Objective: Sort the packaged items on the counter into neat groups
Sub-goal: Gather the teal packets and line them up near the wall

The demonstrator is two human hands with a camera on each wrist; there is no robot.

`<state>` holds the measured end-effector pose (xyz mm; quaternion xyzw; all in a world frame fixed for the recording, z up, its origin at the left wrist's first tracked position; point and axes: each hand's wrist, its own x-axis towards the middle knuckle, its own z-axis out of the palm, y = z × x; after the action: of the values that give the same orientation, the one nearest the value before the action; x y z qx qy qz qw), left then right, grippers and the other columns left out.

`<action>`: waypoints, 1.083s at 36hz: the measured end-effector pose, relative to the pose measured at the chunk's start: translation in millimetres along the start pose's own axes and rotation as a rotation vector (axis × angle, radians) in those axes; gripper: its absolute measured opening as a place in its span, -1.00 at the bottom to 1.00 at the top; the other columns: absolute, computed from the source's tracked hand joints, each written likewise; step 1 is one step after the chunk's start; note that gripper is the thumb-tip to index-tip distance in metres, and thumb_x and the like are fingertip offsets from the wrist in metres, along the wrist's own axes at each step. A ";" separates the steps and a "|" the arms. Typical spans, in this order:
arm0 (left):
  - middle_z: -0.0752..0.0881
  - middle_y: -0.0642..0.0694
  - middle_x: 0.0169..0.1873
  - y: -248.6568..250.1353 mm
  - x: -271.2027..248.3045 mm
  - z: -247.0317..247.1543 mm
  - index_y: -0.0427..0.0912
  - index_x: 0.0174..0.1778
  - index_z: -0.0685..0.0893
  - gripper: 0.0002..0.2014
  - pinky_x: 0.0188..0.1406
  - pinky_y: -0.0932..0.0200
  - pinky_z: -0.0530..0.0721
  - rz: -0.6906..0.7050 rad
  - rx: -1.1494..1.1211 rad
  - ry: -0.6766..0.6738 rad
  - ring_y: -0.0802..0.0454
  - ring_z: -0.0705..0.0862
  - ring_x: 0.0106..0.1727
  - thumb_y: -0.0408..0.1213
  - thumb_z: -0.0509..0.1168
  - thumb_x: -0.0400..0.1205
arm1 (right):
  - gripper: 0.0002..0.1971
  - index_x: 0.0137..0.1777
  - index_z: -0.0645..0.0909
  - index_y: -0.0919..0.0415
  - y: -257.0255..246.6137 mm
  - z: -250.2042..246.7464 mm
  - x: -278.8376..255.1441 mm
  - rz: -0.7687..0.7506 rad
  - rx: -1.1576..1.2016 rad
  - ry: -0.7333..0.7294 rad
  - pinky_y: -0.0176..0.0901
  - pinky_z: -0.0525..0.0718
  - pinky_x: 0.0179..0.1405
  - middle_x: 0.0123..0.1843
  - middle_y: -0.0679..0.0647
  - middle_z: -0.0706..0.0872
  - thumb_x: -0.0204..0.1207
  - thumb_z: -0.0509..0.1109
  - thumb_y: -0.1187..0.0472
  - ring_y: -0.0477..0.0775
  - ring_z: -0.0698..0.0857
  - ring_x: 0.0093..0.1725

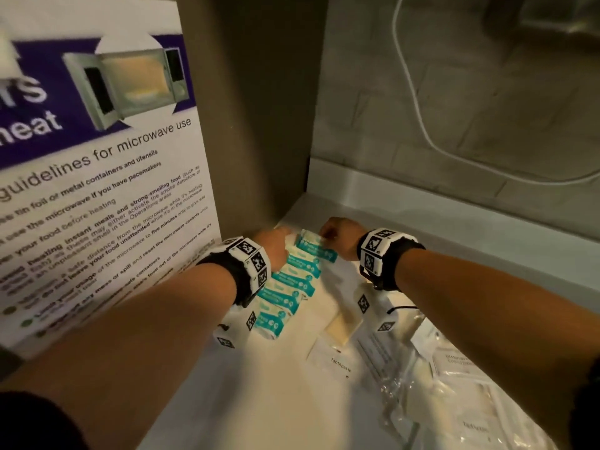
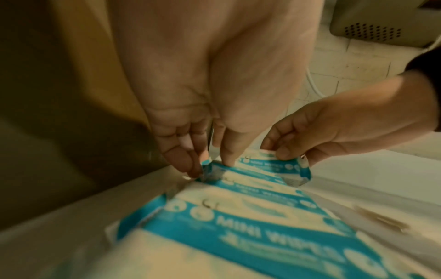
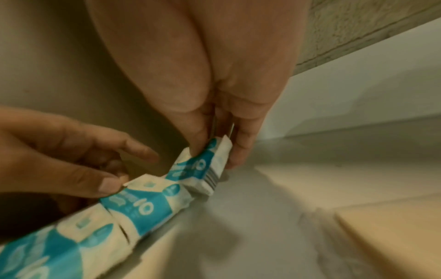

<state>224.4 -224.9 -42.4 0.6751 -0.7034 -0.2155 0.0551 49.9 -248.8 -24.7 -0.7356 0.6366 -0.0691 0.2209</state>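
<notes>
Several teal-and-white mini wipes packs [image 1: 285, 297] lie in a row on the white counter [image 1: 259, 401], along the left wall panel. Both hands hold the farthest wipes pack [image 1: 316, 250] at the row's back end. My left hand [image 1: 276, 246] pinches its left end, seen up close in the left wrist view [image 2: 212, 166]. My right hand [image 1: 328, 237] pinches its right end, fingers and thumb on either side of the pack [image 3: 205, 164]. This far pack [image 2: 262, 168] sits against the one before it. The fingertips are hidden behind the knuckles in the head view.
A microwave poster [image 1: 97, 190] covers the left panel. White sachets marked Toothpaste [image 1: 337, 362], a cream flat packet [image 1: 344, 326] and clear plastic bags [image 1: 454, 384] lie to the right of the row. A white cable [image 1: 422, 125] hangs on the tiled back wall.
</notes>
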 end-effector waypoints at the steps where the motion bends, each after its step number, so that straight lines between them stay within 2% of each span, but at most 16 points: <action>1: 0.58 -0.14 0.46 -0.4 0.2 -0.7 0.03 0.61 0.32 -0.40 0.39 -0.03 0.58 -0.010 0.011 0.009 -0.17 0.61 0.38 -0.22 0.32 0.64 | -0.71 0.30 0.61 0.20 -0.4 0.5 1.2 -0.004 -0.019 -0.021 -0.18 0.50 0.16 0.30 0.15 0.69 0.59 0.38 0.25 0.18 0.64 0.28; 5: 0.60 -0.16 0.43 -3.3 0.0 -2.5 -0.06 0.56 0.40 -0.47 0.41 -0.01 0.56 -0.027 0.006 0.008 -0.16 0.60 0.40 -0.16 0.32 0.66 | -0.50 0.54 0.43 0.23 -4.8 5.5 1.9 -0.064 -0.164 -0.180 -0.03 0.40 0.50 0.56 0.17 0.48 0.63 0.33 0.12 0.23 0.48 0.50; 7: 0.62 -0.17 0.41 -4.8 -4.9 -6.2 -0.10 0.50 0.47 -0.53 0.41 0.00 0.56 -0.013 0.025 0.004 -0.15 0.61 0.38 -0.13 0.31 0.66 | -0.48 0.59 0.37 0.23 -6.0 6.3 -1.1 -0.101 -0.219 -0.149 0.03 0.32 0.56 0.61 0.17 0.40 0.65 0.29 0.12 0.24 0.42 0.55; 10: 0.60 -0.13 0.35 -5.7 -19.3 -13.3 -0.07 0.38 0.60 -0.63 0.38 0.02 0.57 0.058 0.075 0.021 -0.12 0.62 0.32 -0.15 0.33 0.65 | -0.55 0.50 0.47 0.32 -4.2 7.6 -5.6 -0.151 -0.187 -0.118 0.05 0.41 0.50 0.51 0.24 0.53 0.63 0.29 0.26 0.27 0.52 0.47; 12: 0.55 -0.09 0.37 -4.5 -31.3 -16.2 0.00 0.40 0.62 -0.64 0.40 0.05 0.53 0.117 0.101 0.002 -0.09 0.59 0.34 -0.20 0.30 0.66 | -0.56 0.48 0.52 0.31 -3.5 9.4 -8.2 -0.186 -0.183 -0.154 0.05 0.48 0.46 0.46 0.21 0.59 0.59 0.29 0.33 0.25 0.57 0.42; 15: 0.43 -0.04 0.53 0.6 -49.0 -15.4 0.03 0.53 0.50 -0.57 0.51 0.13 0.40 0.208 0.134 -0.112 -0.04 0.49 0.47 -0.24 0.21 0.71 | -0.55 0.49 0.52 0.21 -2.0 14.8 -12.5 -0.237 -0.237 -0.153 0.05 0.46 0.47 0.47 0.19 0.57 0.58 0.30 0.27 0.27 0.53 0.44; 17: 0.29 -0.04 0.63 4.2 -57.8 -12.9 0.03 0.62 0.38 -0.53 0.53 0.16 0.31 0.236 0.196 -0.176 -0.03 0.39 0.56 -0.20 0.16 0.74 | -0.53 0.52 0.47 0.19 -1.2 19.1 -15.7 -0.263 -0.339 -0.125 0.09 0.28 0.57 0.57 0.22 0.42 0.62 0.27 0.15 0.27 0.37 0.56; 19: 0.14 -0.03 0.70 6.2 -63.3 -11.6 0.04 0.67 0.26 -0.50 0.56 0.17 0.25 0.231 0.234 -0.202 -0.02 0.28 0.63 -0.15 0.11 0.77 | -0.53 0.52 0.45 0.23 -1.6 22.6 -18.3 -0.295 -0.384 -0.110 0.03 0.14 0.61 0.63 0.23 0.33 0.65 0.23 0.08 0.20 0.26 0.63; 21: 0.07 -0.03 0.71 7.3 -66.0 -11.5 0.04 0.68 0.20 -0.49 0.56 0.19 0.21 0.233 0.248 -0.212 0.00 0.22 0.66 -0.14 0.08 0.78 | -0.53 0.51 0.45 0.26 -2.5 24.9 -19.8 -0.331 -0.381 -0.097 -0.03 0.15 0.58 0.62 0.21 0.35 0.67 0.21 0.06 0.17 0.29 0.62; 24: 0.06 -0.03 0.71 8.4 -68.4 -12.1 0.05 0.69 0.18 -0.49 0.54 0.18 0.26 0.241 0.270 -0.229 -0.01 0.24 0.66 -0.14 0.07 0.79 | -0.56 0.48 0.46 0.27 -5.7 25.0 -21.3 -0.349 -0.380 -0.104 -0.03 0.19 0.55 0.57 0.21 0.41 0.67 0.21 0.08 0.16 0.35 0.58; 27: 0.07 -0.04 0.71 8.6 -69.5 -12.0 0.06 0.68 0.20 -0.49 0.58 0.12 0.23 0.247 0.295 -0.234 -0.04 0.23 0.67 -0.14 0.07 0.78 | -0.63 0.40 0.49 0.28 -9.5 23.8 -22.5 -0.358 -0.414 -0.126 0.01 0.26 0.49 0.45 0.21 0.51 0.67 0.20 0.11 0.19 0.44 0.48; 29: 0.08 -0.04 0.71 7.3 -69.4 -11.4 0.07 0.68 0.21 -0.49 0.60 0.10 0.20 0.251 0.302 -0.234 -0.06 0.21 0.67 -0.13 0.09 0.78 | -0.69 0.30 0.53 0.29 -12.5 23.7 -22.3 -0.369 -0.424 -0.139 0.01 0.33 0.42 0.26 0.19 0.57 0.67 0.21 0.13 0.18 0.52 0.35; 31: 0.09 -0.03 0.71 6.0 -69.7 -10.7 0.07 0.67 0.23 -0.50 0.60 0.09 0.19 0.249 0.305 -0.233 -0.06 0.22 0.67 -0.12 0.10 0.77 | -0.79 0.18 0.56 0.23 -15.4 23.6 -21.8 -0.376 -0.430 -0.145 0.01 0.38 0.37 0.05 0.12 0.49 0.66 0.23 0.15 0.17 0.54 0.18; 32: 0.10 -0.03 0.71 5.4 -69.6 -10.3 0.07 0.67 0.24 -0.50 0.60 0.08 0.19 0.248 0.304 -0.231 -0.07 0.22 0.67 -0.12 0.11 0.77 | -0.81 0.17 0.56 0.20 -17.1 23.4 -22.0 -0.380 -0.426 -0.148 0.02 0.41 0.36 0.03 0.10 0.47 0.65 0.24 0.15 0.18 0.54 0.14; 36: 0.10 -0.01 0.71 3.9 -69.5 -8.9 0.09 0.66 0.24 -0.50 0.60 0.07 0.21 0.242 0.294 -0.226 -0.07 0.23 0.66 -0.10 0.10 0.77 | -0.66 0.34 0.54 0.31 -21.1 22.9 -22.4 -0.372 -0.429 -0.175 0.02 0.43 0.34 0.27 0.21 0.58 0.65 0.25 0.15 0.22 0.58 0.27; 39: 0.09 0.00 0.71 3.4 -69.8 -9.1 0.10 0.66 0.24 -0.50 0.58 0.08 0.25 0.242 0.282 -0.222 -0.06 0.24 0.66 -0.10 0.10 0.77 | -0.62 0.39 0.51 0.31 -23.1 21.6 -23.4 -0.349 -0.420 -0.199 0.04 0.47 0.38 0.32 0.21 0.58 0.65 0.26 0.13 0.23 0.59 0.29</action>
<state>230.3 -159.1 -18.0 0.5589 -0.8043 -0.1796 -0.0922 74.8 -218.9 -30.2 -0.8668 0.4761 0.0998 0.1099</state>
